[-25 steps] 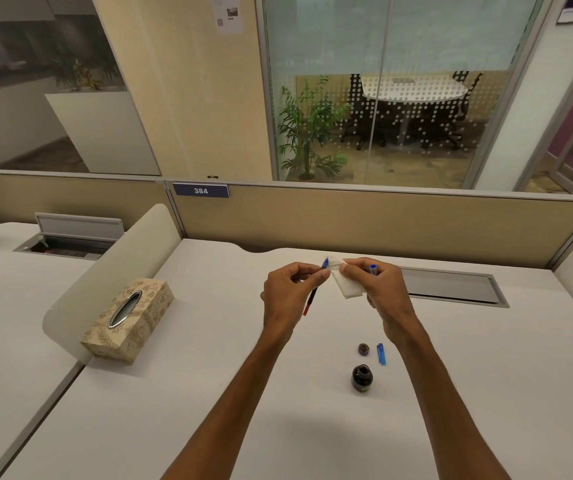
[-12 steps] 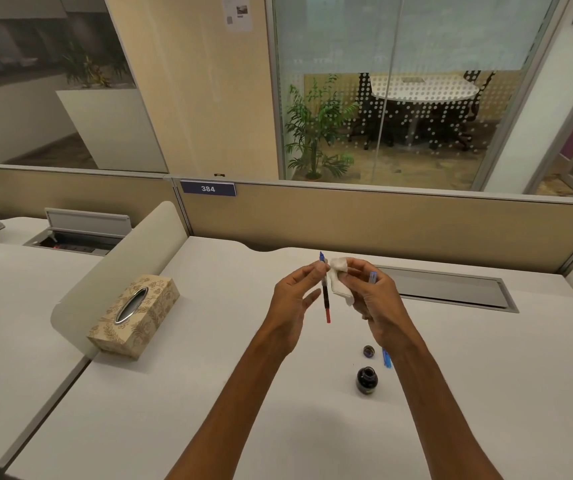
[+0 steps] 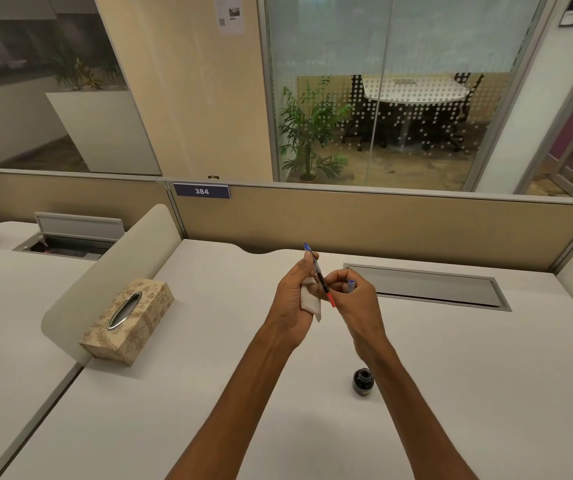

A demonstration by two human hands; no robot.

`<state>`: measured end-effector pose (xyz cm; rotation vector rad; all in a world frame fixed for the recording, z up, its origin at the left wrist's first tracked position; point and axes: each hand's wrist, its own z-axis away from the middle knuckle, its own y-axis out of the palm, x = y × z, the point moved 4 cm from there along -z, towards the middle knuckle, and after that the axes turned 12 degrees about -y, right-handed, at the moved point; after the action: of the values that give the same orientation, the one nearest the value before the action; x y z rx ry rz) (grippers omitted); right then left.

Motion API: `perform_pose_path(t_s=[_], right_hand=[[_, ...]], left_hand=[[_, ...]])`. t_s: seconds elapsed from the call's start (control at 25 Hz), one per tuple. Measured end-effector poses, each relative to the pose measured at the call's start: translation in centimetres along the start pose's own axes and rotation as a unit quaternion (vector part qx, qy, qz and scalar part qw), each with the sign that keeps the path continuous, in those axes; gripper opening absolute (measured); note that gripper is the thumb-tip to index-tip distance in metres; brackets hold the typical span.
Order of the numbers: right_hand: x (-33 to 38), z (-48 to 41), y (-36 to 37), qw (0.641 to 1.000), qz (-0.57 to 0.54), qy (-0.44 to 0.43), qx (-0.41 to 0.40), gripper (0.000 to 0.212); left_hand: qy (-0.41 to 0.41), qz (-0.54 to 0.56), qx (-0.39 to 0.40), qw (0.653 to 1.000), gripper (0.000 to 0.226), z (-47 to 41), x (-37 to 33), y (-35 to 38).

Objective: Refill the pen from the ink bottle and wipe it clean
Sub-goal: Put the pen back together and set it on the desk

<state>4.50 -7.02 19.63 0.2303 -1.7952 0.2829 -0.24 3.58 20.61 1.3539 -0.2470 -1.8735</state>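
- Since half a second ago the tissue [image 3: 310, 301] has passed from the right hand to the left, and the pen [image 3: 319, 277] now slants across both.
- Far at nine o'clock, the tissue box [image 3: 127, 320] sits untouched on the desk [image 3: 209, 393].
- Left hand [image 3: 293, 299] pinches the pen near its blue tip, tissue tucked beneath its fingers.
- The pen's long axis runs from eleven o'clock down to five, its red end touching the right hand.
- Right hand [image 3: 354, 299] is curled around a small blue piece, probably the cap.
- At six o'clock, near the right forearm, stands the ink bottle [image 3: 363, 382], open.
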Motion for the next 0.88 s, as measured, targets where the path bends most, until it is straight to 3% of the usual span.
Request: perform_pose_path(t_s=[0.16, 0.36, 0.44, 0.52, 0.72, 0.88], right_hand=[[0.2, 0.6, -0.4, 0.993, -0.087, 0.065, 0.046, 0.005], [0.6, 0.7, -0.7, 0.971, -0.195, 0.123, 0.064, 0.029], [0.6, 1.2, -1.0, 0.982, -0.121, 0.086, 0.115, 0.017], [0.5, 1.9, -1.5, 0.986, -0.047, 0.049, 0.150, 0.022], [1.5, 1.9, -2.5, 0.997, -0.018, 0.010, 0.079, 0.047], [2.2, 2.1, -3.4, 0.999, 0.000, -0.031, 0.031, 0.020]], left_hand=[[0.006, 0.037, -0.026, 0.999, 0.023, -0.5, -0.7, -0.9], [0.022, 0.029, -0.028, 0.999, 0.019, -0.5, -1.1, -1.4], [0.007, 0.079, 0.013, 0.997, 0.018, -0.5, -1.1, -1.2], [-0.006, 0.135, 0.057, 0.989, 0.018, -0.5, -1.2, -0.9], [0.011, 0.113, 0.077, 0.991, 0.021, -0.9, -1.2, -0.7], [0.022, 0.100, 0.072, 0.992, 0.023, -0.8, -1.2, -0.8]])
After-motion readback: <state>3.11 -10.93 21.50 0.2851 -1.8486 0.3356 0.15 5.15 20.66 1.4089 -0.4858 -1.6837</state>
